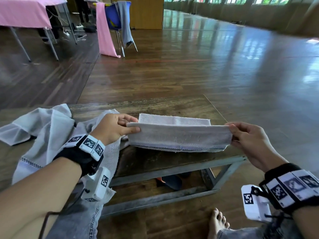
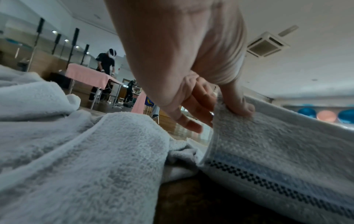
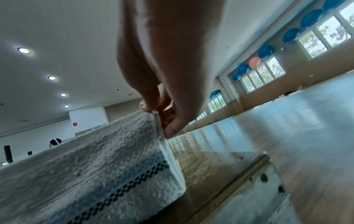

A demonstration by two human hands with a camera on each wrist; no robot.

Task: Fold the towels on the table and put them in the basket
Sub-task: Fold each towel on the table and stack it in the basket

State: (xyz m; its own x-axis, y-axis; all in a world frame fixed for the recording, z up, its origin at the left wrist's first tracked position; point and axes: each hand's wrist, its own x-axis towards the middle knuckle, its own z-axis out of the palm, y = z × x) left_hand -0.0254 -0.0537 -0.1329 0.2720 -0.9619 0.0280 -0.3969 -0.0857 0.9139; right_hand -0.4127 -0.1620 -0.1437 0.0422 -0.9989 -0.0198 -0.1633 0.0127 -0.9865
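**Two hands stretch a half-folded towel above the desk**

Low wooden desk (image 1: 172,163) carries a loose towel heap (image 1: 51,135) on its left. Left hand (image 1: 114,128) and right hand (image 1: 246,135) pinch the folded towel (image 1: 179,137) by its ends, near edge resting on the desk. Uneven tension could skew the layers; a slipped pinch would unfold it. No basket visible. No readable writing, only checkered wrist markers.

surface: we see a low wooden table (image 1: 172,104) on a grey metal frame (image 1: 172,171), standing on a wooden floor (image 1: 189,75) | right half: a folded white towel (image 1: 179,138), its lower edge resting on the tabletop | left half: a heap of loose white towels (image 1: 48,128) spilling over the near edge
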